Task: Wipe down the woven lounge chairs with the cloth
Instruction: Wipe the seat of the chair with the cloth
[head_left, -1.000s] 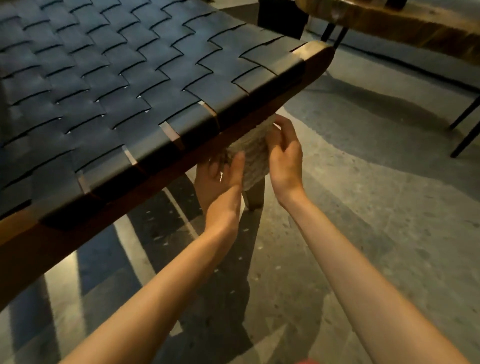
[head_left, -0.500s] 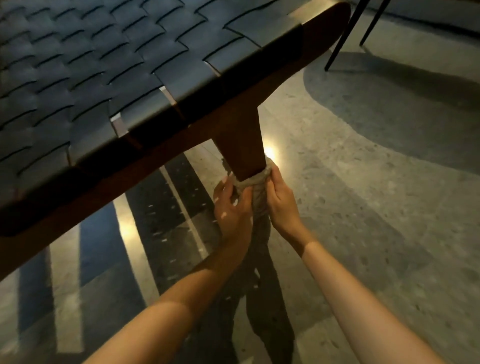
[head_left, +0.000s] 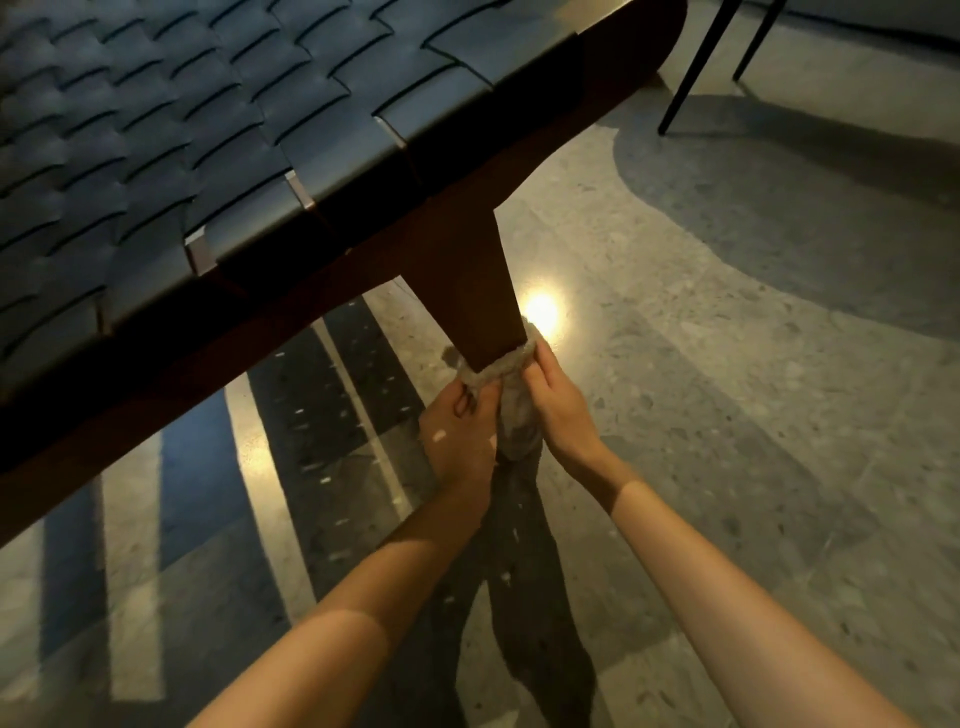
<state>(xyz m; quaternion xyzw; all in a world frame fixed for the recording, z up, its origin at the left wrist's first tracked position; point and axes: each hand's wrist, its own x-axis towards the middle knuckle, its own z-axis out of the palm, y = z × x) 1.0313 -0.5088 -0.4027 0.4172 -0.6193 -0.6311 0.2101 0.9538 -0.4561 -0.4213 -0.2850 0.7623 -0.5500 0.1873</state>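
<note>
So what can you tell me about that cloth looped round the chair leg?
The cloth is pale grey-beige and looks soft and nubbly, like towelling. It is bunched into a band looped round the lower part of the dark wooden chair leg, its loose ends gathered toward the person. The left hand and right hand grip it from either side.

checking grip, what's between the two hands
In the head view, the bunched grey cloth, wrapped round the dark wooden chair leg, lies between the left hand and right hand.
</note>
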